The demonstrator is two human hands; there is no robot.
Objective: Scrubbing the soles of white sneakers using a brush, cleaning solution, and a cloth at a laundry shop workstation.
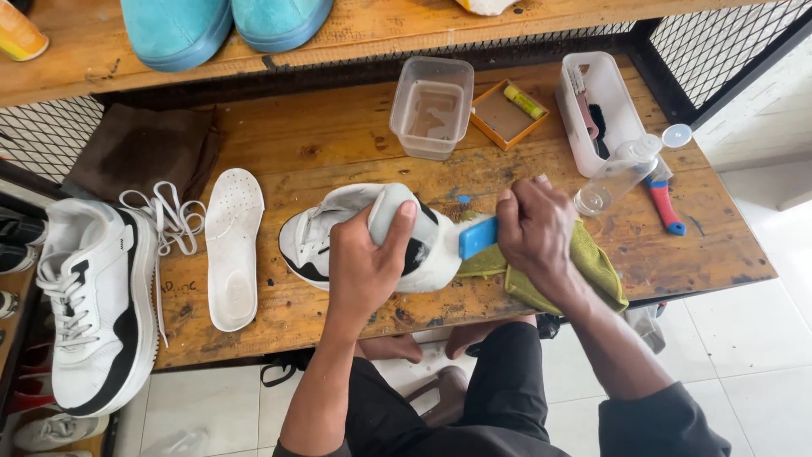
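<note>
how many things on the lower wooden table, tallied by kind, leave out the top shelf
Sneakers: 2 (one in the left hand at, one at)
Insole: 1
Loose laces: 1
Cloths: 2
Brushes: 2 (blue, in the right hand, at; red-handled)
Plastic tubs: 2
Orange tray: 1
Bottle: 1
Total: 12

Head view, steeply down, seemingly close above workbench [338, 144].

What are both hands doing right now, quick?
Left hand: closed around the heel of the white and black sneaker lying on its side.
Right hand: closed on a blue plastic-handled brush, at the sneaker.
</note>
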